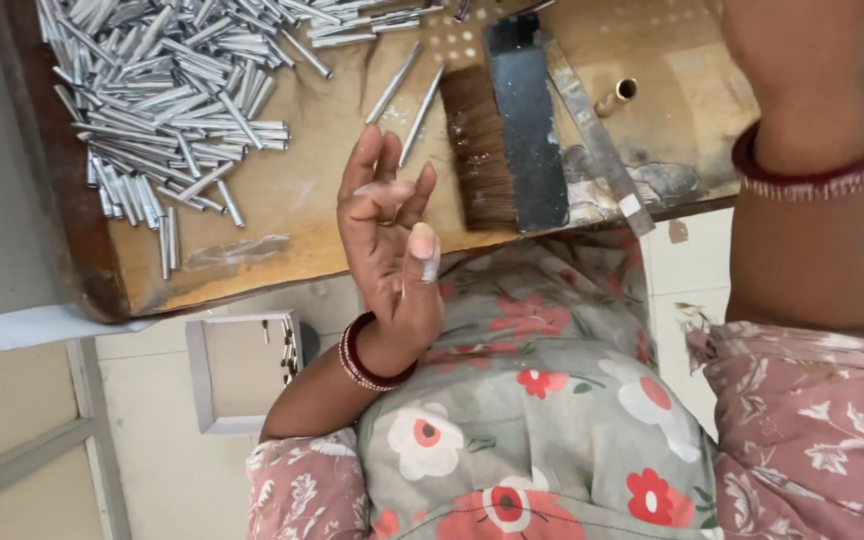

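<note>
My worn wooden tabletop (252,250) has a dark chipped edge; below me lies a pale tiled floor (152,450) in soft daylight.

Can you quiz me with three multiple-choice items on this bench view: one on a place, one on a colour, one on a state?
1. Where does the pile of metal pins lie?
A. on the wooden bench, ahead of the left hand
B. in the person's lap
C. on the floor tiles

2. What colour are the bangles on the left wrist?
A. green
B. dark red
C. silver

3. What is the left hand doing?
A. gripping the brush
B. pressing flat on the bench
C. raised, palm up, fingers loosely curled, holding nothing

Answers: 1 A, the pins are heaped on the wooden bench at its far left. 2 B, the bands around the wrist are dark red. 3 C, the hand is lifted clear of the brush, and its palm is bare.
</note>
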